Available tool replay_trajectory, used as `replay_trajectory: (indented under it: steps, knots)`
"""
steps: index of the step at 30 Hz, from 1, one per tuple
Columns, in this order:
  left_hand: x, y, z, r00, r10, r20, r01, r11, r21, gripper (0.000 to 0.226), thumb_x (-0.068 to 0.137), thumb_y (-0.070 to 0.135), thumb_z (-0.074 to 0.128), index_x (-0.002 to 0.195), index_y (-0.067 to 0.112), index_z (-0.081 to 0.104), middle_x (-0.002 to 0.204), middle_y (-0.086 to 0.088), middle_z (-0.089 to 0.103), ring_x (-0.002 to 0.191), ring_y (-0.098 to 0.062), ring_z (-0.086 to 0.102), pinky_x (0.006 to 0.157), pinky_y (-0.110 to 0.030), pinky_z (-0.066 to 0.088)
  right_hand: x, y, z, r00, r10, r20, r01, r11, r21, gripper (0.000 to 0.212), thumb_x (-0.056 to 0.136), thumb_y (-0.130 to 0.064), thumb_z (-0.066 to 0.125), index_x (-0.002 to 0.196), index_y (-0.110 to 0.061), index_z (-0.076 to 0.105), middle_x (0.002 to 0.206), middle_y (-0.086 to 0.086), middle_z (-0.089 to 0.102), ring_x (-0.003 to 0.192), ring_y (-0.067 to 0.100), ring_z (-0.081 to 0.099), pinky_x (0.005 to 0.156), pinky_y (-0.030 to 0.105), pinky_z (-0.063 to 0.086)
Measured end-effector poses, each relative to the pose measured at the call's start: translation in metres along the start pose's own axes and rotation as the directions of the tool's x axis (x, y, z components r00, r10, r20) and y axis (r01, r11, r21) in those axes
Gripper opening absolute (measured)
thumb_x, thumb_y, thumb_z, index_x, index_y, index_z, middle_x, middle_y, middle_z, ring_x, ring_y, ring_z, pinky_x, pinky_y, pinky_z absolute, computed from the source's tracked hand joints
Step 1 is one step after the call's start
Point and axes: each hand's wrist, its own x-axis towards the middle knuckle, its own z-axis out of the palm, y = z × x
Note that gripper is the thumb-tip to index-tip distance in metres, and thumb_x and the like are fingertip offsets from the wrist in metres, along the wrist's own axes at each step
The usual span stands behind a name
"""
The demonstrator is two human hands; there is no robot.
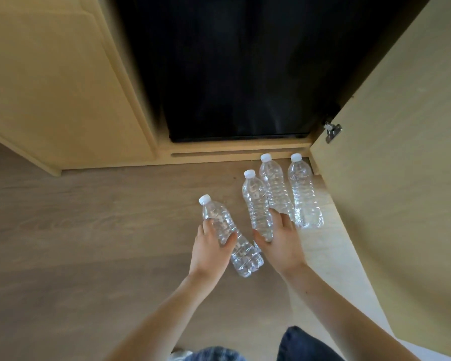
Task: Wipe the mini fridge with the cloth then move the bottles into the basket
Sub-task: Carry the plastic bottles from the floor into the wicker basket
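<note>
1. On the wooden floor (89, 243) in front of the cabinet, four clear water bottles with white caps were gathered; no basket and no cloth showed in the view.
2. Furthest left, the left hand (208, 246) was wrapped around the middle of a tilted bottle (227, 233), thumb on one side and fingers on the other.
3. Just beside it, the right hand (281, 243) was closing on the lower part of a second bottle (257, 204), fingers curled round its base.
4. Behind that stood a third bottle (274, 186), and to its right a fourth bottle (303, 194), touching or nearly so.
5. The bottles looked full, so fairly heavy for their size; the thin ribbed plastic would likely dent under a hard squeeze and could be slick. The ribbed middle seemed the surest place to grip.
6. Above, the dark mini fridge (232, 74) sat shut inside the cabinet.
7. On the right, the open cabinet door (401, 152) stood close to the fourth bottle and would probably crowd any reach from that side.
</note>
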Motion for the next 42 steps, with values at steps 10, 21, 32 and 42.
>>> replay_trajectory:
  steps: [10, 21, 32, 42]
  knots:
    - [0.011, -0.014, 0.039, 0.943, -0.314, 0.114, 0.328, 0.935, -0.135, 0.049, 0.084, 0.045, 0.070, 0.111, 0.017, 0.040, 0.109, -0.002, 0.061, 0.088, -0.017, 0.058, 0.060, -0.023, 0.041, 0.001, 0.009, 0.024, 0.997, 0.054, 0.055, -0.054, 0.999, -0.002, 0.066, 0.083, -0.039, 0.074, 0.134, -0.005, 0.047, 0.109, 0.012, 0.063, 0.105, 0.032, 0.054, 0.091, 0.037, 0.041]
    - [0.006, -0.027, 0.034, 0.960, -0.277, 0.043, 0.279, 0.924, -0.264, 0.039, 0.077, 0.039, 0.080, 0.101, 0.032, 0.050, 0.100, 0.012, 0.062, 0.084, -0.001, 0.062, 0.066, -0.016, 0.048, 0.006, 0.006, 0.038, 0.955, 0.241, 0.173, -0.259, 0.961, 0.093, 0.078, 0.076, -0.057, 0.072, 0.129, -0.002, 0.051, 0.106, 0.006, 0.063, 0.110, 0.033, 0.051, 0.081, 0.034, 0.043]
    - [-0.035, 0.019, -0.039, 0.956, -0.292, -0.014, 0.277, 0.919, -0.280, 0.038, 0.076, 0.035, 0.084, 0.101, 0.037, 0.055, 0.088, 0.026, 0.061, 0.081, 0.007, 0.064, 0.081, -0.027, 0.053, -0.036, -0.022, -0.030, 0.923, 0.362, 0.132, -0.375, 0.769, 0.518, 0.052, 0.073, -0.031, 0.085, 0.116, -0.025, 0.057, 0.078, -0.031, 0.062, 0.080, -0.024, 0.056, 0.063, -0.004, 0.038]
    - [-0.170, 0.217, -0.216, 0.970, -0.241, 0.017, 0.229, 0.893, -0.386, 0.049, 0.078, 0.034, 0.082, 0.119, 0.034, 0.056, 0.109, 0.013, 0.065, 0.087, 0.010, 0.062, 0.060, -0.006, 0.047, -0.120, -0.150, -0.277, 0.940, 0.310, 0.141, -0.329, 0.722, 0.609, 0.065, 0.068, -0.043, 0.084, 0.125, -0.029, 0.057, 0.101, -0.022, 0.061, 0.095, -0.002, 0.058, 0.073, 0.003, 0.040]
